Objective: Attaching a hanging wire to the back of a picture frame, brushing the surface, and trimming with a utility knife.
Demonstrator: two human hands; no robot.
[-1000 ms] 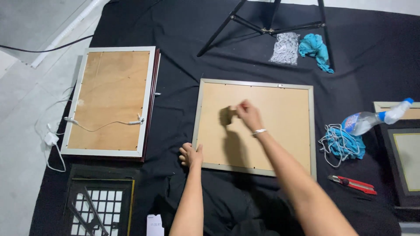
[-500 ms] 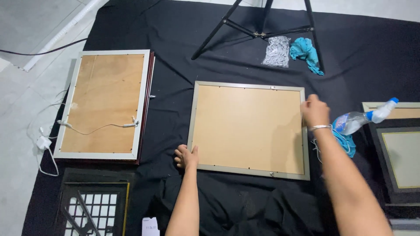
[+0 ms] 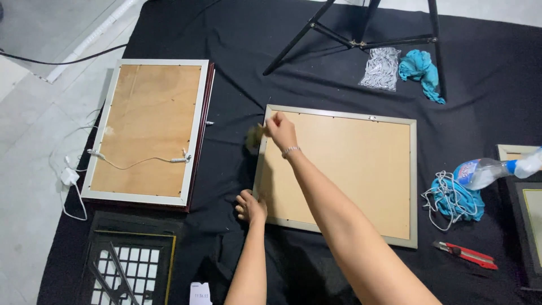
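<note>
Silver-edged frame (image 3: 361,169) lies back-up on black cloth (image 3: 237,73). Our left hand (image 3: 250,207) presses its lower-left corner, fingers curled, empty; right hand (image 3: 280,131) pinches sth blurry at top-left edge.

A black cloth (image 3: 237,45) covers most of a pale grey tiled floor (image 3: 28,113), with black tripod legs (image 3: 361,34) standing at the top and a dark cable (image 3: 62,58) trailing across the tiles, under even light.
</note>
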